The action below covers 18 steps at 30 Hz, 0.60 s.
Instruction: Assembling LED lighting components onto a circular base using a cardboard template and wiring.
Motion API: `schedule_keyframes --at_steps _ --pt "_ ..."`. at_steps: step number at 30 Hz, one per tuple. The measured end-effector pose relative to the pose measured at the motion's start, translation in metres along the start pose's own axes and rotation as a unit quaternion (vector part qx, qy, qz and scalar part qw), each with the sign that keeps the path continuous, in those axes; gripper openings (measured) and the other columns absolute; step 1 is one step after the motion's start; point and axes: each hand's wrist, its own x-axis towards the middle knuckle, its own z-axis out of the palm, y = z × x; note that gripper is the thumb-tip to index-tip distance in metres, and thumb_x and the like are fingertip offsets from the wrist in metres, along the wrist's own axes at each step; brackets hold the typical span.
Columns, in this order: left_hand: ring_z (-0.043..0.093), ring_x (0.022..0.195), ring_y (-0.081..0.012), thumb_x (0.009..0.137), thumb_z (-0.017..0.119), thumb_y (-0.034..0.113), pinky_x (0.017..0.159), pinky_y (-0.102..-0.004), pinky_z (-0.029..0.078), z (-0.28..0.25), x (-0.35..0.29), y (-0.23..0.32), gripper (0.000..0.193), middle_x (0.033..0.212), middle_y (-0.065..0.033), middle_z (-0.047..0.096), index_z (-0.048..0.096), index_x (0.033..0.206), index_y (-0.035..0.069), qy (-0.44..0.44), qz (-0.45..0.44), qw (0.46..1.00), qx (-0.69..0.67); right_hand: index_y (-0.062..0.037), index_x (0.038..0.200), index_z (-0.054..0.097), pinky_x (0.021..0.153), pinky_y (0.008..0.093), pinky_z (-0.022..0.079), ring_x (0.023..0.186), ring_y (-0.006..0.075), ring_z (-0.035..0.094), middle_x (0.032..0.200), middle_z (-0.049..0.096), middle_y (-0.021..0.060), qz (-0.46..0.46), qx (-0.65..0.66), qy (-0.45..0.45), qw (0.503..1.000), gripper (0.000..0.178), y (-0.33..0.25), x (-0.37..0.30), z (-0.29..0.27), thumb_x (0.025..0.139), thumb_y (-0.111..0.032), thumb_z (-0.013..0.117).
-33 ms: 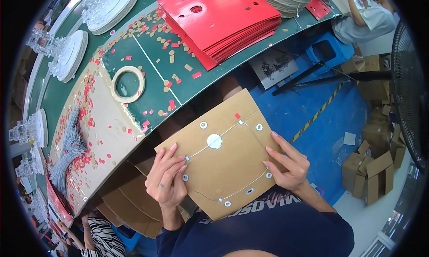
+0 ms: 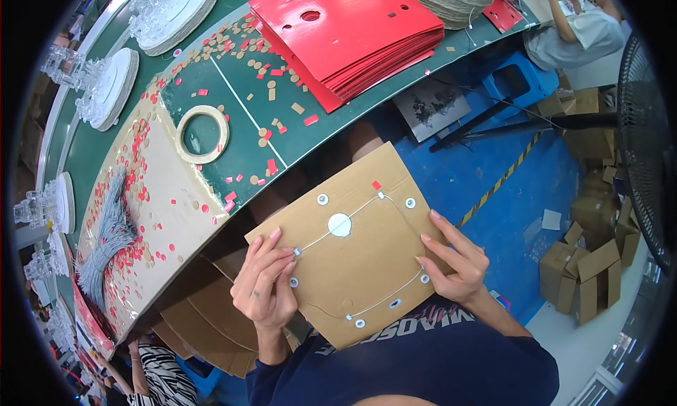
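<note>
A flat brown cardboard sheet (image 2: 367, 247) hangs tilted in front of my body, held between both hands. It has one larger round hole, several small round holes with metal-looking rims, and a small dark slot. A thin pale cord (image 2: 361, 209) runs across its face through small white fittings, and a second length crosses near the lower edge. My left hand (image 2: 264, 282) is closed at the sheet's left edge, fingertips beside a white fitting. My right hand (image 2: 457, 261) grips the right edge, with the thumb and fingertips on the face. The sheet's back is hidden.
On the green table (image 2: 247, 141) lie a stack of red sheets (image 2: 352, 28), a tape roll (image 2: 202, 134), a bundle of grey cords (image 2: 106, 240) and scattered punched scraps. A fan (image 2: 645, 145), blue stool (image 2: 518, 81) and cardboard boxes (image 2: 582, 272) stand right. Other people work nearby.
</note>
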Motion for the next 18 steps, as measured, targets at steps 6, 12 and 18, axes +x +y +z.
schedule_keyframes --at_steps 6,12,18 --pt "0.075 0.097 -0.0400 0.083 0.065 -0.012 0.101 -0.0567 0.052 0.009 0.005 0.003 0.004 0.082 -0.0186 0.073 0.067 0.085 -0.009 0.031 -0.011 0.999 0.002 0.0043 0.102 0.077 0.093 0.0401 0.059 0.114 0.0423 0.069 0.124 0.067 0.0310 -0.025 -0.014 -0.019 0.999 0.038 0.000 0.001 0.001 0.064 0.001 0.081" --pt "0.075 0.089 -0.0392 0.083 0.065 -0.011 0.093 -0.0550 0.057 0.014 0.006 -0.003 0.002 0.080 -0.0207 0.071 0.066 0.084 -0.010 0.069 0.034 0.997 -0.013 0.0025 0.104 0.077 0.091 0.0393 0.060 0.115 0.0432 0.068 0.124 0.067 0.0311 -0.056 -0.056 -0.048 0.996 0.036 0.003 0.012 0.002 0.068 0.000 0.081" --pt "0.076 0.087 -0.0386 0.077 0.070 -0.013 0.088 -0.0522 0.061 0.012 0.009 -0.004 0.007 0.080 -0.0210 0.071 0.066 0.083 -0.010 0.086 0.053 0.995 -0.027 0.0008 0.104 0.078 0.098 0.0459 0.055 0.113 0.0425 0.069 0.121 0.070 0.0250 -0.082 -0.088 -0.081 0.989 0.035 0.006 0.031 -0.016 0.070 -0.009 0.081"
